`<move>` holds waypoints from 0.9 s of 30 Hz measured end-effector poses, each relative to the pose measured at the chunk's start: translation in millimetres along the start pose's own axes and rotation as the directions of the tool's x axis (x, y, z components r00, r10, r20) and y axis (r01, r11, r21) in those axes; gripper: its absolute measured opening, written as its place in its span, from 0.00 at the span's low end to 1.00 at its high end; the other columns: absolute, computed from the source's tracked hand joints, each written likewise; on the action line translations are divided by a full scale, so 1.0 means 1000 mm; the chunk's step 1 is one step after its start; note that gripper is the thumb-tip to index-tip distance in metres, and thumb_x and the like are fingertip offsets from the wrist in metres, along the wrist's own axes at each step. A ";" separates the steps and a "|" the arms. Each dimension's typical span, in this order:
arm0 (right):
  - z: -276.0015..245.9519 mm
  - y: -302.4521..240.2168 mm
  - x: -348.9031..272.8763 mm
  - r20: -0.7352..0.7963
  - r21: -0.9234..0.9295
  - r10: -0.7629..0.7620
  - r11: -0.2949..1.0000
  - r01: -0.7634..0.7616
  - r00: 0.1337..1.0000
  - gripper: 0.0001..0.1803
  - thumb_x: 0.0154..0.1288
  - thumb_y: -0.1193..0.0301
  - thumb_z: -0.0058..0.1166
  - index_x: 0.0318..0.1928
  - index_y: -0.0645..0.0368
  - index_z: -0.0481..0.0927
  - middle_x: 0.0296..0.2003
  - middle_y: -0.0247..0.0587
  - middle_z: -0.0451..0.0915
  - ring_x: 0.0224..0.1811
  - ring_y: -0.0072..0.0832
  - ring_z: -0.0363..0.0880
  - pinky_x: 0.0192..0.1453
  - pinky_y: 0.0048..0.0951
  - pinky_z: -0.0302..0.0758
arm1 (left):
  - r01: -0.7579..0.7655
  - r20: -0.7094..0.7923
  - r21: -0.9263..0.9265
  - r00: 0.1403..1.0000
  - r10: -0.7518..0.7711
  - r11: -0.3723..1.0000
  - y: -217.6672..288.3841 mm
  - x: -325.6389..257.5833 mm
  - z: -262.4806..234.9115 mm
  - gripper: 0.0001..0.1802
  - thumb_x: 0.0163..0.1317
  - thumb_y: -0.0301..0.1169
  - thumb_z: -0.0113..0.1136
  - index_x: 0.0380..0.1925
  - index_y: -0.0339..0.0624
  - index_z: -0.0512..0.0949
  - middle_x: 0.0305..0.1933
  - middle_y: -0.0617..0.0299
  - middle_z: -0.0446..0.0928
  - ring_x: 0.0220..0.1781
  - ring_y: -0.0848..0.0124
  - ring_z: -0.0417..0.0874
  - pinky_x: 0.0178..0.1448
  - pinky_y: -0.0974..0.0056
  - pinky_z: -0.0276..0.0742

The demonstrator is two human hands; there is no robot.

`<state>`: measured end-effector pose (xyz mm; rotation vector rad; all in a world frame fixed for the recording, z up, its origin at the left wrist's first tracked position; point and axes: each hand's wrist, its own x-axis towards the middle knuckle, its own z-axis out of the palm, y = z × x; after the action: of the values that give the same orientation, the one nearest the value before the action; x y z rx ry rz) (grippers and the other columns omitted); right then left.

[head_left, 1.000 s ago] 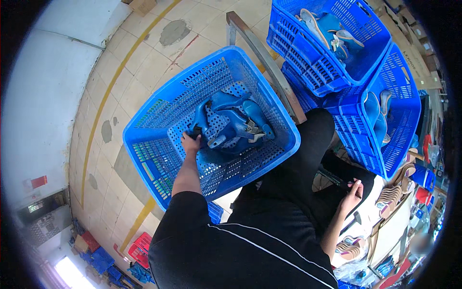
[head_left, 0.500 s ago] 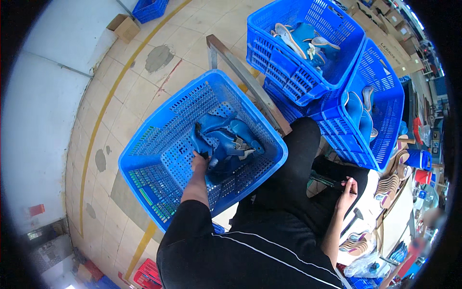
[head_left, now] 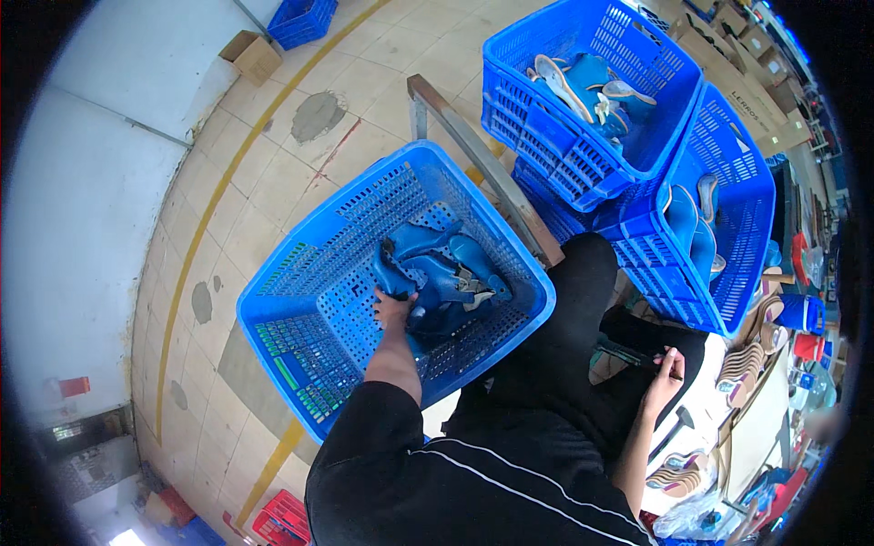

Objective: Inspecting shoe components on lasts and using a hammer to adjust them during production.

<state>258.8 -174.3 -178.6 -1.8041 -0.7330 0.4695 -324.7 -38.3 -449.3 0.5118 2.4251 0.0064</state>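
A light-blue perforated crate (head_left: 314,378) stands in front of me, with several blue shoe lasts (head_left: 473,257) heaped at its bottom. My left hand (head_left: 393,309) reaches down into it, fingers and thumb closed around the end of the leftmost shoe last (head_left: 390,271). That last still lies against the others. My right hand (head_left: 671,366) is by my thigh at the right, its fingers curled together. A small dark thing shows at its fingertips, too small to name.
Two darker blue crates (head_left: 583,173) (head_left: 637,264) with lasts stand at the right, beyond a metal bar (head_left: 487,168). Farther right are stacked soles (head_left: 742,369) and a hammer (head_left: 672,428) on a white surface. Cardboard boxes (head_left: 250,56) and a red crate (head_left: 282,519) stand around.
My left hand has closed further around the end of the leftmost last. The whole view has shifted slightly; my right hand keeps its place by the thigh.
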 end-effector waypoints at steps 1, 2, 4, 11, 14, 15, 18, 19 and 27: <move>0.002 -0.003 -0.001 -0.005 0.004 0.001 1.000 -0.001 1.000 0.16 0.84 0.62 0.56 0.46 0.64 0.86 0.30 0.31 0.80 0.35 0.17 0.75 0.47 0.22 0.70 | -0.026 -0.022 0.005 0.999 0.026 1.000 0.000 0.002 -0.002 0.80 0.38 0.56 0.91 0.84 0.65 0.41 0.80 0.39 0.60 0.78 0.34 0.66 0.75 0.31 0.71; 0.005 -0.005 -0.001 0.017 0.000 -0.002 1.000 0.002 1.000 0.16 0.84 0.62 0.56 0.45 0.64 0.86 0.30 0.31 0.80 0.34 0.17 0.74 0.46 0.21 0.70 | -0.053 -0.045 0.012 0.998 0.053 0.999 0.001 0.004 -0.003 0.82 0.37 0.56 0.91 0.84 0.61 0.39 0.80 0.36 0.59 0.78 0.33 0.65 0.76 0.32 0.69; 0.008 -0.010 -0.002 0.031 -0.009 -0.010 1.000 0.011 0.999 0.17 0.85 0.62 0.55 0.43 0.64 0.85 0.29 0.30 0.78 0.34 0.16 0.73 0.46 0.21 0.69 | -0.007 -0.027 -0.005 1.000 0.007 1.000 0.009 0.002 -0.003 0.83 0.38 0.56 0.91 0.84 0.57 0.38 0.81 0.34 0.57 0.79 0.32 0.64 0.77 0.32 0.67; -0.001 0.000 0.001 0.039 -0.010 0.007 1.000 -0.006 0.999 0.14 0.85 0.65 0.55 0.45 0.65 0.83 0.35 0.35 0.82 0.35 0.18 0.75 0.46 0.23 0.73 | -0.083 -0.010 0.038 0.996 0.084 0.996 0.017 -0.003 -0.010 0.82 0.44 0.53 0.88 0.85 0.48 0.35 0.73 0.35 0.71 0.72 0.36 0.76 0.73 0.41 0.75; -0.003 0.002 0.003 0.051 -0.016 0.022 1.000 -0.021 0.998 0.14 0.84 0.65 0.56 0.45 0.65 0.83 0.36 0.36 0.83 0.35 0.18 0.76 0.47 0.23 0.74 | -0.186 0.025 0.010 0.982 0.186 0.982 -0.004 -0.008 -0.017 0.79 0.47 0.50 0.87 0.85 0.47 0.36 0.66 0.39 0.80 0.66 0.44 0.84 0.68 0.48 0.80; -0.005 0.005 0.002 0.043 -0.028 0.018 0.999 -0.017 0.999 0.14 0.84 0.65 0.56 0.45 0.65 0.83 0.36 0.36 0.83 0.35 0.18 0.76 0.47 0.23 0.74 | -0.291 -0.044 -0.134 0.957 0.288 0.947 -0.017 -0.013 -0.021 0.75 0.48 0.50 0.86 0.85 0.46 0.40 0.66 0.38 0.80 0.66 0.45 0.84 0.69 0.48 0.80; 0.002 0.010 0.002 0.003 0.021 -0.001 1.000 0.001 1.000 0.15 0.84 0.64 0.56 0.45 0.66 0.84 0.34 0.36 0.83 0.35 0.19 0.77 0.47 0.24 0.74 | -0.387 -0.278 -0.331 0.912 0.303 0.860 -0.054 -0.010 -0.015 0.67 0.50 0.48 0.85 0.82 0.45 0.51 0.65 0.37 0.81 0.66 0.44 0.83 0.69 0.47 0.78; 0.004 0.009 0.002 0.011 0.016 -0.005 1.000 0.005 1.000 0.15 0.84 0.64 0.56 0.45 0.65 0.84 0.35 0.36 0.84 0.35 0.18 0.77 0.46 0.24 0.74 | -0.418 -0.401 -0.372 0.878 0.263 0.829 -0.068 -0.007 -0.010 0.62 0.51 0.48 0.85 0.81 0.45 0.56 0.65 0.37 0.81 0.66 0.42 0.83 0.70 0.46 0.78; 0.002 0.011 0.003 0.047 0.005 -0.047 0.999 0.046 0.998 0.16 0.84 0.61 0.56 0.44 0.63 0.83 0.33 0.34 0.82 0.34 0.19 0.75 0.46 0.24 0.72 | -0.485 -0.485 -0.235 0.809 0.331 0.842 -0.087 0.003 0.009 0.38 0.74 0.47 0.65 0.78 0.45 0.64 0.79 0.35 0.67 0.76 0.38 0.72 0.77 0.45 0.70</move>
<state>262.7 -173.6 -189.6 -1.7733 -0.8044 0.4840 -352.9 -118.6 -469.7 0.9446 2.5844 0.8095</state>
